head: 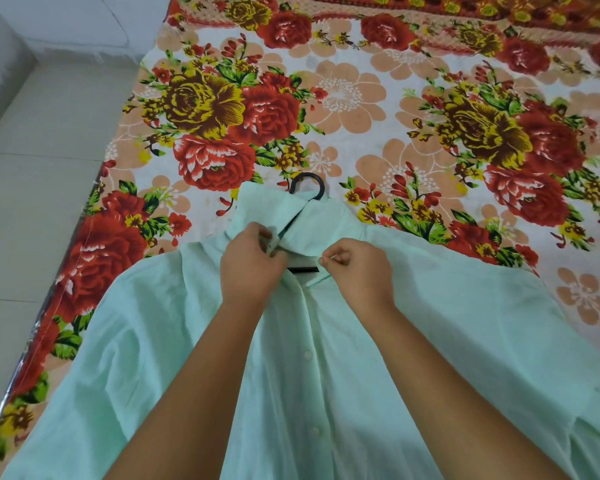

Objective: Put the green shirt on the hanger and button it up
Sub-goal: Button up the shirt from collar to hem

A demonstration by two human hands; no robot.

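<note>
The pale green shirt (pixel 447 323) lies front up on the bed, spread wide, with its collar toward the far side. A black hanger (pixel 309 184) sits inside it; only the hook above the collar and a short dark piece at the neck opening show. My left hand (pixel 250 265) pinches the left collar edge at the neck. My right hand (pixel 357 268) pinches the right placket edge just beside it. White buttons (pixel 307 355) run down the front below my hands.
The bed carries a floral sheet (pixel 343 98) with red and yellow roses. A pale tiled floor (pixel 32 174) lies along the left of the bed, and a white wall stands at the upper left.
</note>
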